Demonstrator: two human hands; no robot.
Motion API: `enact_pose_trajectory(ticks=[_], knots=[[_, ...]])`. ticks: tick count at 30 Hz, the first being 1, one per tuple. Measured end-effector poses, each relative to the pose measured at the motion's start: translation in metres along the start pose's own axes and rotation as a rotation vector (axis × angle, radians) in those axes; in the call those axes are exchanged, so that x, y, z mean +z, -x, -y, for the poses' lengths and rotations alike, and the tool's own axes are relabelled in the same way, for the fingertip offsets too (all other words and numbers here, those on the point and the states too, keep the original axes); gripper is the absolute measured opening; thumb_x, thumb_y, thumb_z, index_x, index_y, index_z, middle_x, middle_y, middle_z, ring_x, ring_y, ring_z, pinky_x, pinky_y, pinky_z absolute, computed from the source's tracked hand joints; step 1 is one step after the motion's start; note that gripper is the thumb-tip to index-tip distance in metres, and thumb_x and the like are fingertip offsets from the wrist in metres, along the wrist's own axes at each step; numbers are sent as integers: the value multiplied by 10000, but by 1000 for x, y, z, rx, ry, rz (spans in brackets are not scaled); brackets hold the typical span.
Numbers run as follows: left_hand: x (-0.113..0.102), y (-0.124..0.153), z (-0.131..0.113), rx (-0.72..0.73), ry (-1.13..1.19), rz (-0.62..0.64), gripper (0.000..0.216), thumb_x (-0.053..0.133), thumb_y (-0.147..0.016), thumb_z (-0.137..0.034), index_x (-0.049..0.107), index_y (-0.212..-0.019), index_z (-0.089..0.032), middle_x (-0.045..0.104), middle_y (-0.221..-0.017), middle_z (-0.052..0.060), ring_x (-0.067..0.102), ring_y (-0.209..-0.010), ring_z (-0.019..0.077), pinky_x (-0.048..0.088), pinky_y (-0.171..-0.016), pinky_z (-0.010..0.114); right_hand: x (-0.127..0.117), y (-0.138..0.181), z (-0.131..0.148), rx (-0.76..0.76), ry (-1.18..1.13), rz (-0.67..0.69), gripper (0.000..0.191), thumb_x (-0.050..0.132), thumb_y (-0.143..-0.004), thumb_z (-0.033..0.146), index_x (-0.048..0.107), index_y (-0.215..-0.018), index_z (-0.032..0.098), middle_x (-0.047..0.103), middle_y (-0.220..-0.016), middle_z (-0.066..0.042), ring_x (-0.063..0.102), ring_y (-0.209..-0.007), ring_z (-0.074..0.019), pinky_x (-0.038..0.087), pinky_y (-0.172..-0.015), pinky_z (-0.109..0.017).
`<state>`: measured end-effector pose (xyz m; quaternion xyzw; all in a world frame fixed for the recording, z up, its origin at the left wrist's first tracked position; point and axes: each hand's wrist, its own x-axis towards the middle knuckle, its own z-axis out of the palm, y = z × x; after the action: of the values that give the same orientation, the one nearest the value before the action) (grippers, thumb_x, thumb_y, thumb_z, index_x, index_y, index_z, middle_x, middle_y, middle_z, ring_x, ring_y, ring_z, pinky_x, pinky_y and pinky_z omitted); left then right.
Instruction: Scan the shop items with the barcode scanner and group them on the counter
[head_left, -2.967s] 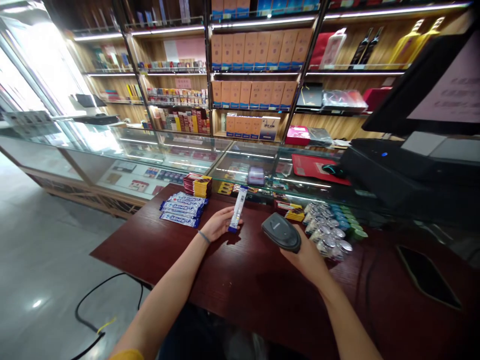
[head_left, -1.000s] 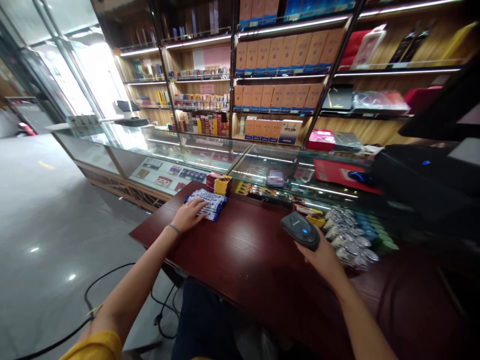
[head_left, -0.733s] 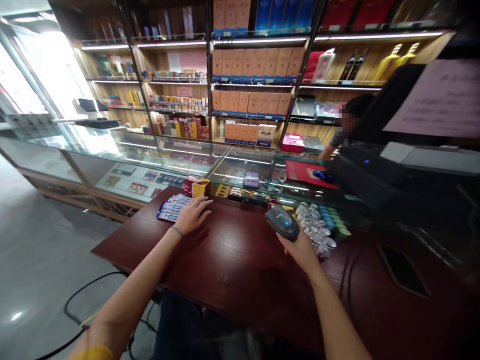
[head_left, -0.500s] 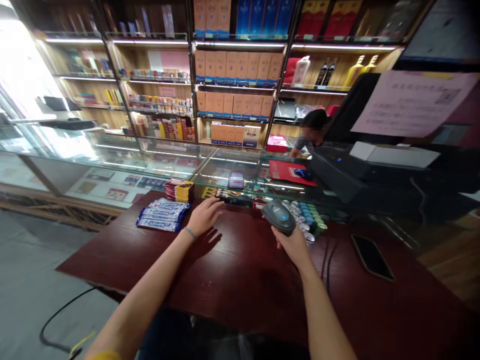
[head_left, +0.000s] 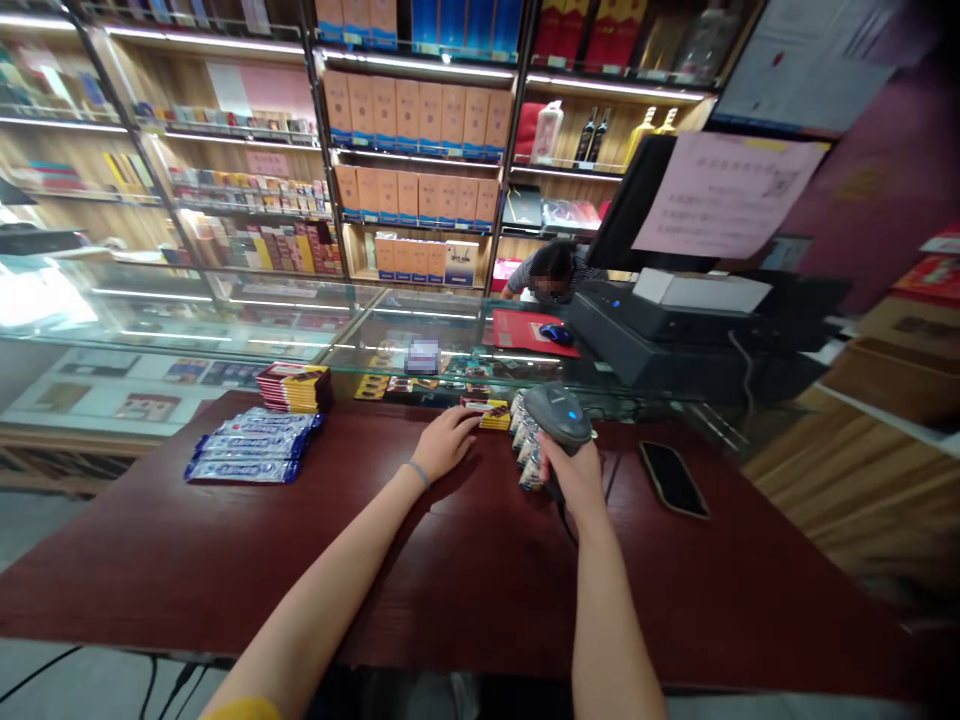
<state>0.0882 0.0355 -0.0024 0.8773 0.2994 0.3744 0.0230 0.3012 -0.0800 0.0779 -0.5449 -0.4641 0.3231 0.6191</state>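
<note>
My right hand (head_left: 576, 475) grips a dark grey handheld barcode scanner (head_left: 559, 413), with the scanner head over the table's far edge. My left hand (head_left: 444, 443), with a thin band at the wrist, reaches palm down, its fingers stretched out. Its fingertips are at the left end of a small pile of red and yellow packets (head_left: 495, 412); I cannot tell whether they press on it. Rows of small silver-ended cylinders (head_left: 529, 460) stand beside and partly behind the scanner. Farther left lie a stack of red and yellow packets (head_left: 294, 388) and blue and silver wrapped bars (head_left: 251, 447).
A phone (head_left: 673, 478) lies on the dark red table (head_left: 420, 590) at right. Behind stands a glass display counter (head_left: 367, 315), with a monitor (head_left: 634, 200) and a blue-lit mouse (head_left: 555, 333). Another person (head_left: 551, 268) bends behind it. Boxed goods fill lit shelves (head_left: 420, 150).
My left hand has moved right, from above the table to the small packet pile. The scanner stays in my right hand. The view has turned right, and the other person bends lower.
</note>
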Motion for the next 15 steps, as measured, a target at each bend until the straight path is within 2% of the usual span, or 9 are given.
enact_pose_trajectory(ticks=[4, 8, 12, 15], knots=[[21, -16, 3, -52, -15, 26, 499, 559, -901, -148, 567, -1385, -268, 555, -1414, 121, 425, -1412, 302, 351, -1183, 521, -1, -1, -2, 0, 12, -8, 312, 737, -775, 452, 562, -894, 222, 558, -510, 68, 500, -374, -121, 429, -391, -246], [42, -33, 7, -101, -118, 95, 495, 533, -922, -160, 552, -1407, -260, 471, -1525, 147, 376, -1455, 342, 309, -1183, 566, 1, 0, 0, 0, 35, -16, 318, 728, -778, 439, 569, -941, 216, 552, -506, 75, 495, -366, -121, 429, -392, -245], [53, -39, 8, -112, -214, 207, 472, 479, -943, -131, 563, -1401, -203, 521, -1477, 195, 462, -1399, 332, 344, -1159, 543, 3, 1, 1, -7, 77, -23, 316, 713, -777, 427, 570, -958, 211, 560, -490, 74, 503, -356, -126, 432, -406, -252], [55, -37, 7, -117, -247, 225, 452, 453, -948, -106, 593, -1365, -205, 576, -1420, 192, 548, -1317, 301, 416, -1107, 499, 4, 1, 0, -11, 88, -19, 288, 705, -782, 436, 568, -909, 216, 562, -486, 69, 498, -357, -124, 432, -410, -252]])
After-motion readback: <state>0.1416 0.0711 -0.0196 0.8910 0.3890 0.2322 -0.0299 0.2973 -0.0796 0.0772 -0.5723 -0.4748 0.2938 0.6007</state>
